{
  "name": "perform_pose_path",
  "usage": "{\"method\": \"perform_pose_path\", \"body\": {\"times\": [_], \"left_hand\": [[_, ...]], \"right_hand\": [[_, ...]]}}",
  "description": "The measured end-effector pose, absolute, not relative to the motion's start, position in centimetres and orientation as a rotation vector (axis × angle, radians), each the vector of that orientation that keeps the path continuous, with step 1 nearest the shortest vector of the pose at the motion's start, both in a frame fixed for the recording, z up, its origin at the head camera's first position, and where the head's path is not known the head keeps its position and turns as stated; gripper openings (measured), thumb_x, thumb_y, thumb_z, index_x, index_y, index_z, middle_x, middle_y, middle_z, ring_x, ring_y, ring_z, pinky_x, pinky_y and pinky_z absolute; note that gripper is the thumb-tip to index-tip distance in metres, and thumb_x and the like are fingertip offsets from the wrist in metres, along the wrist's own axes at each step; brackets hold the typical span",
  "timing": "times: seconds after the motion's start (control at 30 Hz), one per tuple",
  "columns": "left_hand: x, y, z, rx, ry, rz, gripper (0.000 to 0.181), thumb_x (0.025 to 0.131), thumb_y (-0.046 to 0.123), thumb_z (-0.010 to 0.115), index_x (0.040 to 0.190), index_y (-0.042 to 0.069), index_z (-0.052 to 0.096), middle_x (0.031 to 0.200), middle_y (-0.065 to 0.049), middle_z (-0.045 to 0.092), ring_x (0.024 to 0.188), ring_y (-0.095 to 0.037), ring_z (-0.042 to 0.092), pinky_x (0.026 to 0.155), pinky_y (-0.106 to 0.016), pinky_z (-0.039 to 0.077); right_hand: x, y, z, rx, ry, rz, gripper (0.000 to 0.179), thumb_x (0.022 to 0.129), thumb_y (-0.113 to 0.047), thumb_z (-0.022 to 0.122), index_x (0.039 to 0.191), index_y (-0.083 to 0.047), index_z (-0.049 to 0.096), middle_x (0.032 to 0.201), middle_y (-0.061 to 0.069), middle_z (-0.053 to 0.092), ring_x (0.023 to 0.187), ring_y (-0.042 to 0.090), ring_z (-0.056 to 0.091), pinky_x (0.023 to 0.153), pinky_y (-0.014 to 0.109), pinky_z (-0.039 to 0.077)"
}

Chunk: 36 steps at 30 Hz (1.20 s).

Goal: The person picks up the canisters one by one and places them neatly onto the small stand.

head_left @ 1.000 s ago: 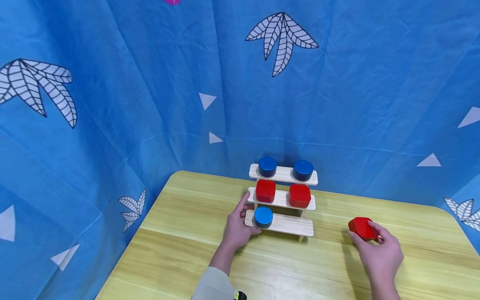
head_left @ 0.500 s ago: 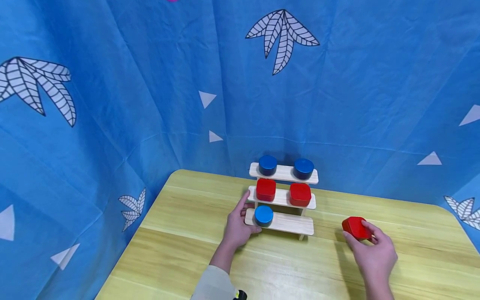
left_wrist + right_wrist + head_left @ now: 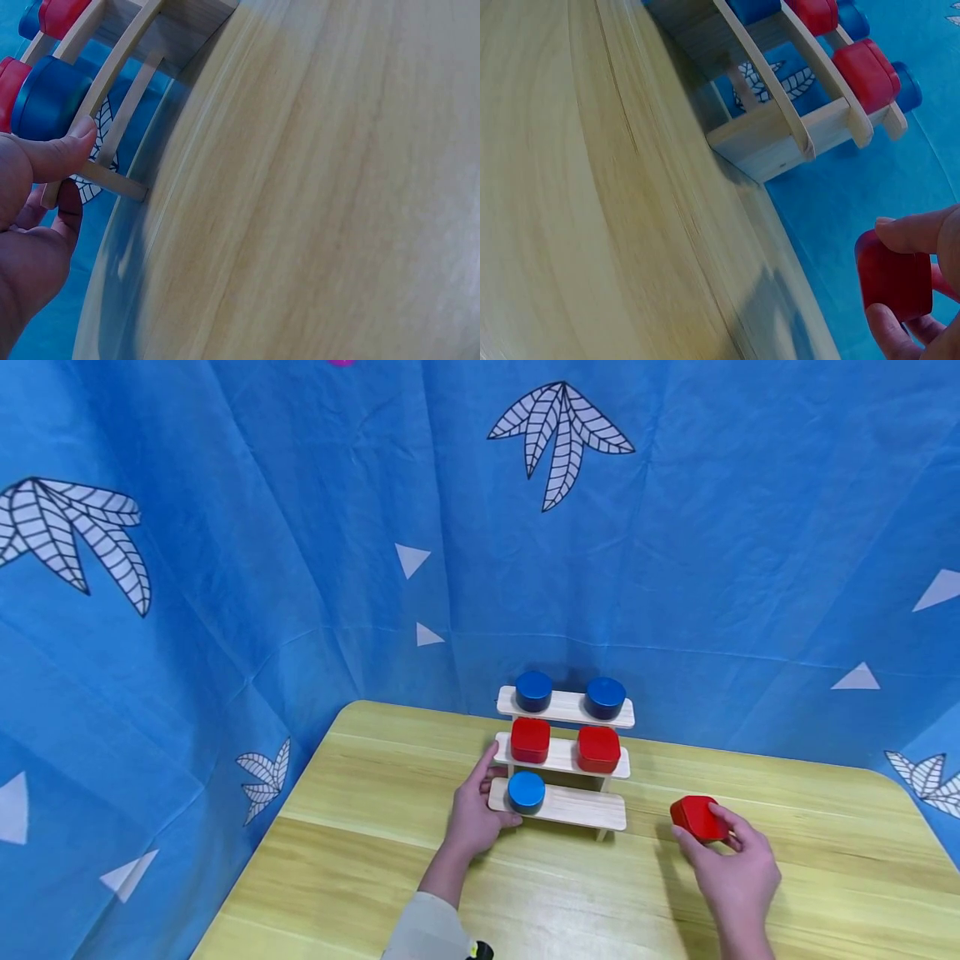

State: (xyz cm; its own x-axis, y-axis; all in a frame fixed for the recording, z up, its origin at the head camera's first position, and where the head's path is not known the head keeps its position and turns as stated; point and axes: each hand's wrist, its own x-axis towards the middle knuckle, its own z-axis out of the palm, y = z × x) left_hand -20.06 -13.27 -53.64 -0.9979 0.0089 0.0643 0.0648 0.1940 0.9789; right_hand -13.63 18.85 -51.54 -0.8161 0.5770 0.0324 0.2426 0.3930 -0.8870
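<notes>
A three-tier wooden display stand [image 3: 577,806] stands on the table. My left hand [image 3: 475,817] grips the left end of its lowest shelf, thumb on the front edge and fingers behind, as the left wrist view shows. On that shelf sits a light blue round tin [image 3: 527,792], left of a bare stretch. Two red square tins, one left [image 3: 530,740] and one right [image 3: 598,749], are on the middle shelf. Two dark blue round tins [image 3: 533,691] top the stand. To its right, my right hand [image 3: 738,864] holds a red tin [image 3: 895,276] between thumb and fingers, above the table.
The wooden table [image 3: 360,843] has rounded back corners. A blue curtain [image 3: 540,577] with white leaf and triangle prints hangs behind the table and along its left side. The stand is close to the table's back edge.
My right hand has moved left with the red tin, nearer the stand. The left hand keeps its grip on the lowest shelf, and the tins on the stand have not moved.
</notes>
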Motion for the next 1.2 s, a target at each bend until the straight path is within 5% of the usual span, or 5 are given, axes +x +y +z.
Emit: {"method": "perform_pose_path", "body": {"times": [1.2], "left_hand": [[-20.1,-13.2,-53.7,-0.076,-2.393,-1.957,0.127,0.059,-0.021,0.085,0.152,0.049,0.034,0.125,0.001,0.057,0.108,-0.025,0.057,0.079,-0.031,0.058]], "right_hand": [[-13.6,14.8,-51.2,-0.519,-2.294,1.442,0.062,0.072,-0.016,0.092,0.128,-0.005,0.068,0.124,0.019,0.057,0.102,0.039,0.059,0.059,0.006,0.045]]}}
